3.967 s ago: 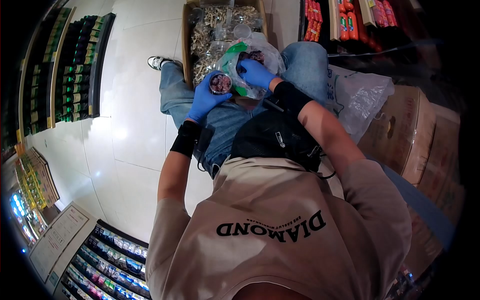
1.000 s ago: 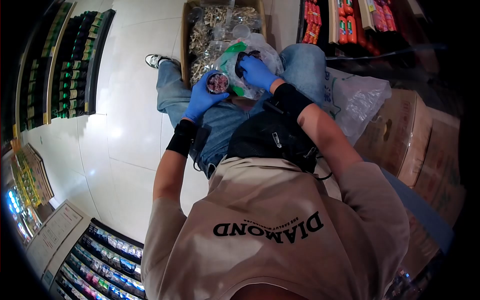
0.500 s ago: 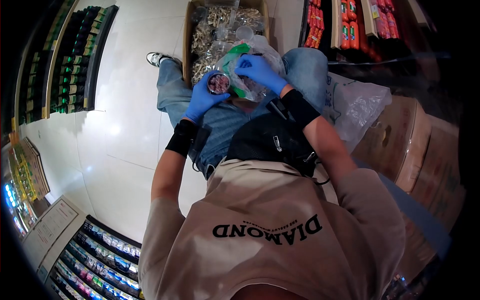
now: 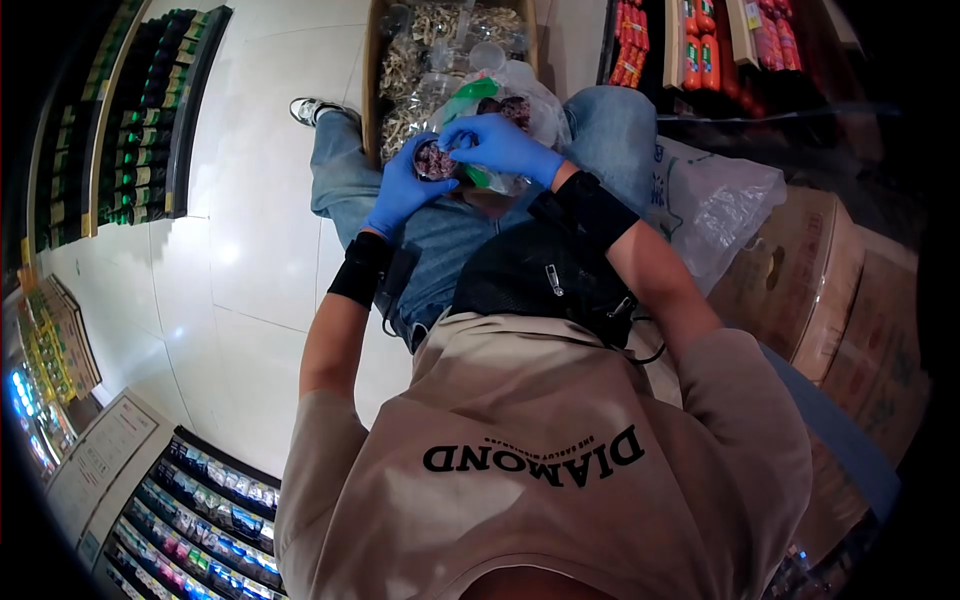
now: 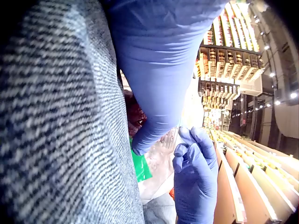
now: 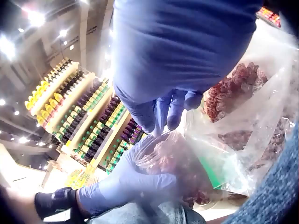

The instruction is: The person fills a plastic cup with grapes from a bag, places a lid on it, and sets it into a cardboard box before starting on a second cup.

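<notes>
The blue-gloved left hand (image 4: 402,188) grips a round clear tub (image 4: 434,160) filled with dark reddish, lumpy pieces. Over the tub's mouth hovers the right hand (image 4: 505,146), its fingertips bunched close together; whether they pinch a piece cannot be told. In the right wrist view the right hand (image 6: 177,56) is above the rim of the clear tub (image 6: 175,163), which the left hand (image 6: 126,182) holds from the side. An open plastic bag (image 4: 545,105) with a green patch, holding more of the reddish pieces (image 6: 233,91), lies beside the tub.
A cardboard box (image 4: 532,50) of dried, pale brown pieces and clear containers stands beyond the bag. Another plastic bag (image 4: 715,200) lies over by brown cartons (image 4: 780,265) on the right. Shelves of bottles (image 4: 150,130) line the left; red packets (image 4: 630,45) sit at upper right.
From the bag, my right hand has lifted and moved left to the tub's mouth. The left hand with the tub has stayed nearly still.
</notes>
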The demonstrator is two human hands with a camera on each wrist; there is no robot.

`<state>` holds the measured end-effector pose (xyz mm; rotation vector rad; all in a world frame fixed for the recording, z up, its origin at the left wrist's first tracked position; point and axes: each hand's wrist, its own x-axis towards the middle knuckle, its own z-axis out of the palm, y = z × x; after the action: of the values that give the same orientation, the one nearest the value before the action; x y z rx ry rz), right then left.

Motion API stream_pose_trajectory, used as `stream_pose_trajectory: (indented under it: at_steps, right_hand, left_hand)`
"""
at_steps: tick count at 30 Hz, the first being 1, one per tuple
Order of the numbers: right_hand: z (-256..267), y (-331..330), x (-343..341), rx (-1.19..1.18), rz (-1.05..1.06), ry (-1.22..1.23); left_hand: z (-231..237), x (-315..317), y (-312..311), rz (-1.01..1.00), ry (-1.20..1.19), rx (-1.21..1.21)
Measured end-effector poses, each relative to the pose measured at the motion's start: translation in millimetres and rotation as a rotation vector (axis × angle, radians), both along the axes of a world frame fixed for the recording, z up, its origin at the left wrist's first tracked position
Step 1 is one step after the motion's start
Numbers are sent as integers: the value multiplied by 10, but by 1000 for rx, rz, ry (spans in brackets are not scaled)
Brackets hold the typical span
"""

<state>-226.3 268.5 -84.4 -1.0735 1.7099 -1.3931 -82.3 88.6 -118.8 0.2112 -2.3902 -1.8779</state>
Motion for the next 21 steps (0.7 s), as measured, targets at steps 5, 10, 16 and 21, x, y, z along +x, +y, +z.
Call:
stream_pose_trajectory:
  at_steps: [5, 10, 16, 21]
  right_hand:
    - [-61, 14, -6, -32, -28, 14]
    - [-7, 27, -12, 0, 31, 206]
    - [6, 37, -4, 13, 26, 254]
    - [127, 74, -61, -51, -358, 273]
  left_hand:
    - [25, -2, 0, -9, 7, -32]
    - [24, 4, 4, -10, 4, -42]
    - [7, 4, 6, -13, 14, -89]
    - [2, 8, 4, 2, -9, -52]
